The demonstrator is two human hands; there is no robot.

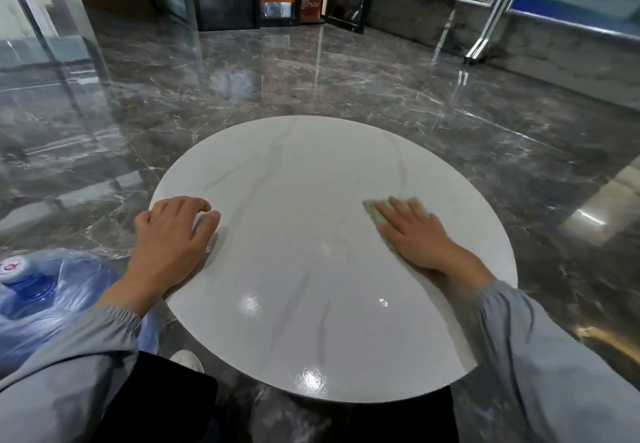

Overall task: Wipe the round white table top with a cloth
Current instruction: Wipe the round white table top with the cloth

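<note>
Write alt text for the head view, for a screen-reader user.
A right hand presses a pale green cloth flat on a round white table top near its right edge; the left hand rests on the left rim. A blue water jug sits on dark marble floor at left.

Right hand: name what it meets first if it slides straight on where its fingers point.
The way looks free: right hand, flat on the cloth, points across bare table top to the far rim.

white veined table top (311,235), green cloth (372,212)
</note>
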